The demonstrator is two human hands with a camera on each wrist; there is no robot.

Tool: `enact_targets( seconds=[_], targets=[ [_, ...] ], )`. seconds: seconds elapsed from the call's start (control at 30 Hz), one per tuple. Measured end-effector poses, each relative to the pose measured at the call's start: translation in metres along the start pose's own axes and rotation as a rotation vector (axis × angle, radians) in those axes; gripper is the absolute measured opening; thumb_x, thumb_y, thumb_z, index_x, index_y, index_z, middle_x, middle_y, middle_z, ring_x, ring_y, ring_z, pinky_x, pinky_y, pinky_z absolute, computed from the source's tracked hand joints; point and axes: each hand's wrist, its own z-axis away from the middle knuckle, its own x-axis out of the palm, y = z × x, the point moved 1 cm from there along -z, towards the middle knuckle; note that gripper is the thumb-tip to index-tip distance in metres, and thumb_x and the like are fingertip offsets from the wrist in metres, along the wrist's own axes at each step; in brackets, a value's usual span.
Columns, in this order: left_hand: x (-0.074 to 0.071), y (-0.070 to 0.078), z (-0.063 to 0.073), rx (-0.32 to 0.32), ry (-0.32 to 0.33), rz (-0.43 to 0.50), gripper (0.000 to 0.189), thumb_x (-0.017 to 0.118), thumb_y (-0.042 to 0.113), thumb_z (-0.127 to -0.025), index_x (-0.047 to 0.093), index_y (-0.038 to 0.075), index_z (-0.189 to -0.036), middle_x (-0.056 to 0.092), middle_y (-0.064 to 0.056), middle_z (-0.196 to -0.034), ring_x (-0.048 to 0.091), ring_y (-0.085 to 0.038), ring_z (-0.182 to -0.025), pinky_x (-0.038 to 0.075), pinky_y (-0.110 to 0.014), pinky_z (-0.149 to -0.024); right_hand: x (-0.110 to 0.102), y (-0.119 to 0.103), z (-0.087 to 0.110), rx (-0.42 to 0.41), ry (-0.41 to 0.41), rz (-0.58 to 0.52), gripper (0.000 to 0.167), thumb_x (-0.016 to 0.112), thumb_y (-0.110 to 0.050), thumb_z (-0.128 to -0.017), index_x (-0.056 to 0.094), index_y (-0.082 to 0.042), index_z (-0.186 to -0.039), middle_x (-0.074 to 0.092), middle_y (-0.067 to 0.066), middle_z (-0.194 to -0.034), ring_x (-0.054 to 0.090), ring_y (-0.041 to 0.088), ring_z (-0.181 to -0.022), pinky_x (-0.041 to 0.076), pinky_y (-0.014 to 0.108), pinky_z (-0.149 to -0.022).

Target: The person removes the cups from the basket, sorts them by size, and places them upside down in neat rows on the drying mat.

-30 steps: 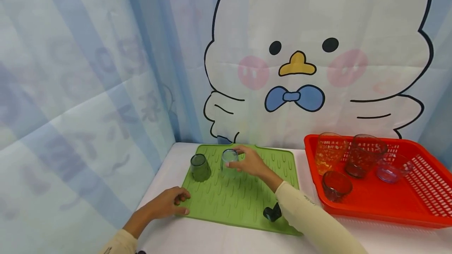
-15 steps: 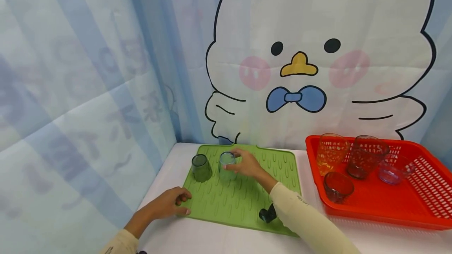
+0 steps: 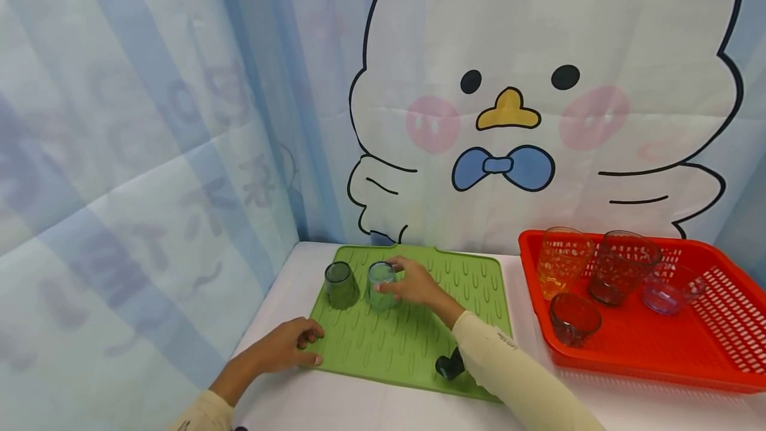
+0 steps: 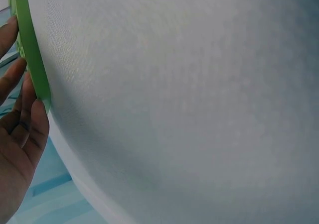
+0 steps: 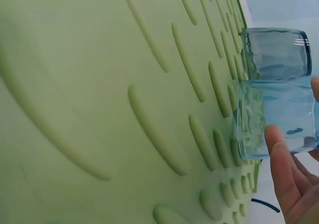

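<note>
Your right hand (image 3: 415, 283) pinches the clear blue glass (image 3: 380, 298); your left hand (image 3: 286, 346), loosely bent, lies at the left edge of the green mat (image 3: 383, 351), whose side the left wrist view shows plainest. The held glass is over the mat just beside the grey-green glass (image 3: 342, 288), open surface toward you; rightward, the red basket (image 3: 646, 368) contains four glass vessels (image 3: 565, 261).

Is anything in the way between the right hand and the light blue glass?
No, nothing visible: the right hand holds the light blue glass. The dark glass stands on the other side of it, not in between.
</note>
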Motion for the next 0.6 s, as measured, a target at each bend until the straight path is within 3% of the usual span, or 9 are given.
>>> enact_targets(
  seconds=[0.6],
  targets=[
    [0.0014, 0.0005, -0.0003, 0.005, -0.002, -0.008, 0.043, 0.081, 0.024, -0.086, 0.063, 0.002, -0.118, 0.061, -0.005, -0.104, 0.056, -0.017, -0.093, 0.050, -0.030, -0.078, -0.0014, 0.0027, 0.0027, 0.000, -0.028, 0.063, 0.080, 0.080, -0.040, -0.086, 0.042, -0.018, -0.152, 0.055, 0.018, -0.141, 0.070, 0.021, -0.069, 0.057, 0.043, -0.080]
  ],
)
